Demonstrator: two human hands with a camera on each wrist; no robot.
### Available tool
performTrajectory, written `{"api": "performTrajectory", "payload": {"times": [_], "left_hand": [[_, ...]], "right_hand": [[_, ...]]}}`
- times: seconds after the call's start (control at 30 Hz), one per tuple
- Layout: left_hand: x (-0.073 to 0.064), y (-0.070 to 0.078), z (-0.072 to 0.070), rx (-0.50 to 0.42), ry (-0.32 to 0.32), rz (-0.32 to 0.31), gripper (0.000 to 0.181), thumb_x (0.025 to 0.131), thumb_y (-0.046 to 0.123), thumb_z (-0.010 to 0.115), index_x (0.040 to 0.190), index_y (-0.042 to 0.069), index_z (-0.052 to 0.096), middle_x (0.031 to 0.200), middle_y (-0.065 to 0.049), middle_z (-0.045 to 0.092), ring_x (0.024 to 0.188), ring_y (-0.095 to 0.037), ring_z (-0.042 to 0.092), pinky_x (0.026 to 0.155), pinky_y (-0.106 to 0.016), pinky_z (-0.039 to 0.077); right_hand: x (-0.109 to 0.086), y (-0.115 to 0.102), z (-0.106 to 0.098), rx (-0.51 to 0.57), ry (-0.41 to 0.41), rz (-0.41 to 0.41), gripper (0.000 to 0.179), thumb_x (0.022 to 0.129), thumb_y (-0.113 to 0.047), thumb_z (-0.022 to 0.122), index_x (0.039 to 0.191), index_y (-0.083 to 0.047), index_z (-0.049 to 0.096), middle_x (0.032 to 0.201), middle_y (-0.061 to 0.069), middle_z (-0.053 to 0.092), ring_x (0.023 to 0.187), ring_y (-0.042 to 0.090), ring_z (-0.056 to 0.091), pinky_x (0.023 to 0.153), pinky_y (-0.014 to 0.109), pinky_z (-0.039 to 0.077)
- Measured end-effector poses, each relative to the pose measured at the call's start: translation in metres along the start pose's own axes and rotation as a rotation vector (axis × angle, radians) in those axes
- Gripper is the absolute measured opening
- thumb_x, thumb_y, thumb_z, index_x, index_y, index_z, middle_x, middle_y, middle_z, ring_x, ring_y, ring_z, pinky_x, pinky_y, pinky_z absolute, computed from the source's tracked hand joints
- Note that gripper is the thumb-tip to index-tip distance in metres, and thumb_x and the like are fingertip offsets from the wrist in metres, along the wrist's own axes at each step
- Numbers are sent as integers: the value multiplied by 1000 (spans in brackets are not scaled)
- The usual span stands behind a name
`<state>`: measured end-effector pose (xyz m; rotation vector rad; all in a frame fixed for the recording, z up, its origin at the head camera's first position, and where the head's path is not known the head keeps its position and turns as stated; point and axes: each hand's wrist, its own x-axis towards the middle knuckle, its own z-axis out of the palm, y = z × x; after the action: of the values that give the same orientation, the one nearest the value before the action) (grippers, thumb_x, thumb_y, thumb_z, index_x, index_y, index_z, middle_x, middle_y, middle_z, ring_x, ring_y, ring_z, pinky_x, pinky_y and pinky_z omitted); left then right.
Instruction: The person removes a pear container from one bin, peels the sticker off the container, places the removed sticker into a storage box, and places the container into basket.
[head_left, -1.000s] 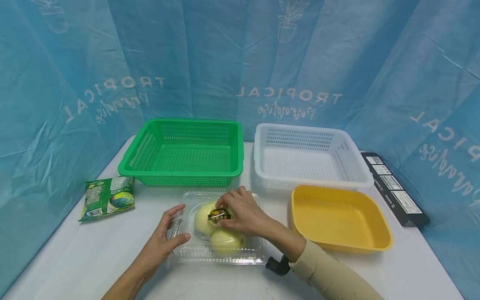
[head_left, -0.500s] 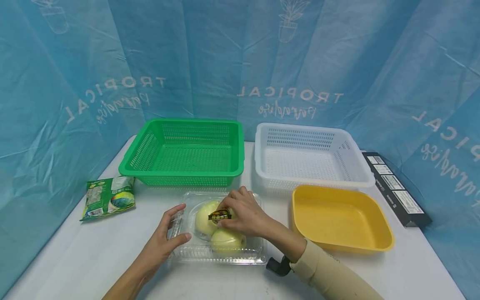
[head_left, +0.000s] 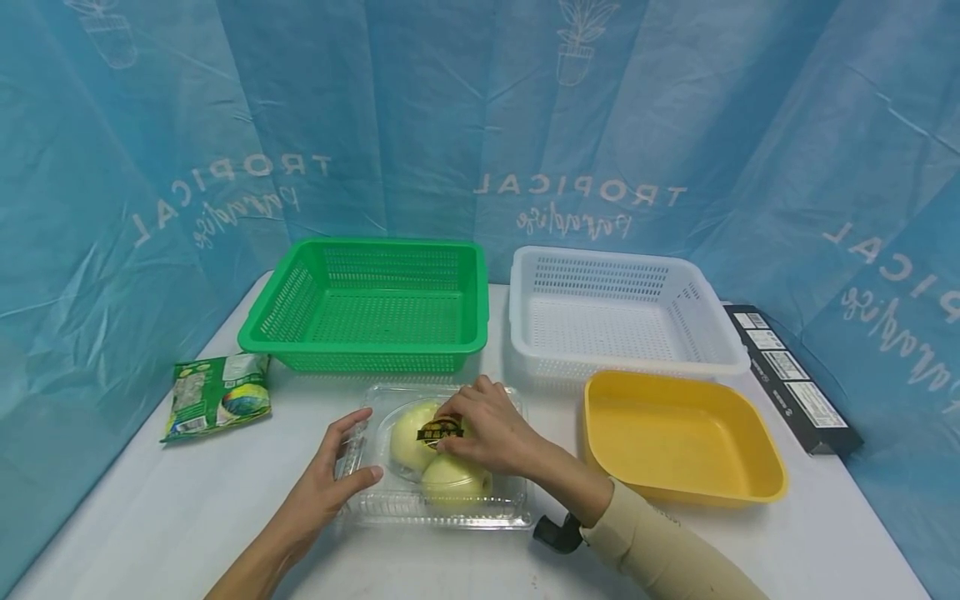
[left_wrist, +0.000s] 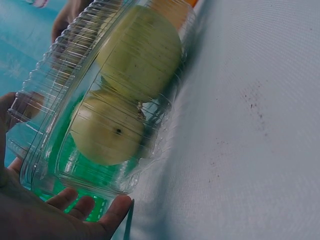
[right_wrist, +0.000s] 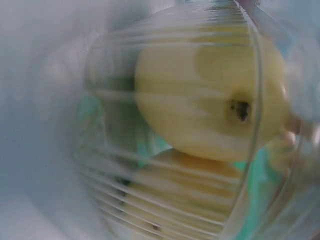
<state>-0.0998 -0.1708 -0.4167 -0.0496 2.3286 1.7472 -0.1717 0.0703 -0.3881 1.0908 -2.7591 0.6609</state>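
A clear plastic fruit box (head_left: 390, 502) with its lid on sits at the front middle of the table, with pale yellow-green apples (head_left: 453, 483) inside. My left hand (head_left: 326, 479) holds the box's left end, thumb at the near side and fingers toward the far side. In the left wrist view, its fingertips (left_wrist: 117, 210) are at the box's end. Over the lid, my right hand (head_left: 487, 425) has curled fingers, thumb and forefinger at the edge of a black-and-gold sticker (head_left: 440, 432). The right wrist view shows an apple (right_wrist: 200, 100) through the ribbed plastic.
Behind the box stand a green basket (head_left: 363, 343) and a white basket (head_left: 630, 362). A yellow tray (head_left: 682, 492) is right of my right forearm. A green packet (head_left: 217, 396) lies at the left, a long black box (head_left: 787, 379) at the right. Blue curtains (head_left: 427, 125) enclose the table.
My right thumb and forefinger have shifted very slightly at the sticker. The box and my left hand look the same.
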Motion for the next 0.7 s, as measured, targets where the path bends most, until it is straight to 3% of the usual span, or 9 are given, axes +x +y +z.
{"api": "performTrajectory", "payload": {"times": [0.33,0.7], "left_hand": [[0,0,0,-3,5,4,74,88,23,64,146,34,19,160,-11,0,144,-47,-1,106,-73,9],[0,0,0,-2,2,11,74,88,23,64,146,33,19,160,-10,0,144,-46,-1,106,-73,10]], "right_hand": [[2,1,2,10,45,2,16,78,-34,73,84,-19,71,81,-7,62,79,9,38,75,25,30],[0,2,-1,131,77,4,8,79,-25,72,81,-18,71,80,-7,63,78,9,37,73,23,29]]}}
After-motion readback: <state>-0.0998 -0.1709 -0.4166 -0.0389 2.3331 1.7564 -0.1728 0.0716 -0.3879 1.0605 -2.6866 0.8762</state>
